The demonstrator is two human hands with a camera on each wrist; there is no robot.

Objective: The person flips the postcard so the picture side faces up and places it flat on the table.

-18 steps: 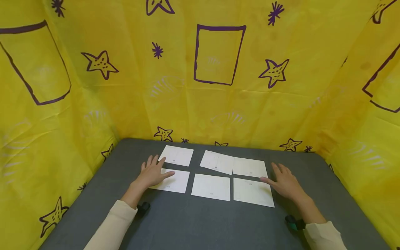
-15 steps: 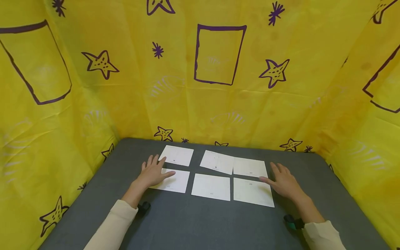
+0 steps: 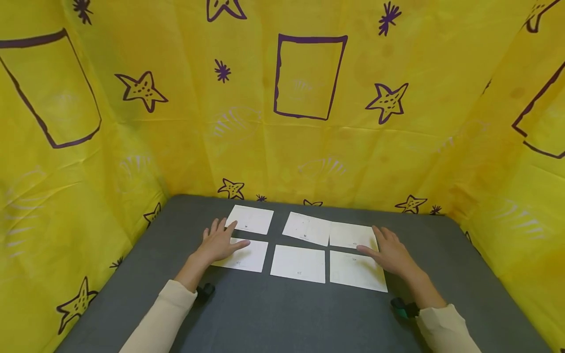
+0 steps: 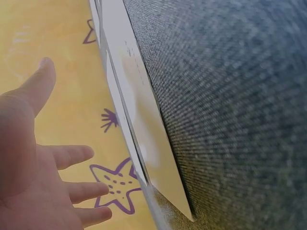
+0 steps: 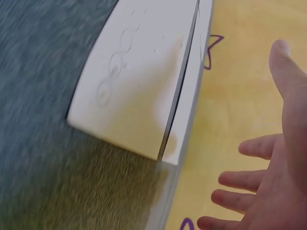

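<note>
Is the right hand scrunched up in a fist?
No, the right wrist view shows the right hand with its fingers stretched out and apart.

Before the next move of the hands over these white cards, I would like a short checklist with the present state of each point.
1. Left hand holds nothing: ok, fingers spread.
2. Right hand holds nothing: ok, fingers extended.
3. Front left card, front middle card and front right card separated: ok, gaps visible.
4. Back middle card clear of back right card: not ok, askew, touching or overlapping it.
5. Cards' small printed marks correct: cannot tell, too small.
</note>
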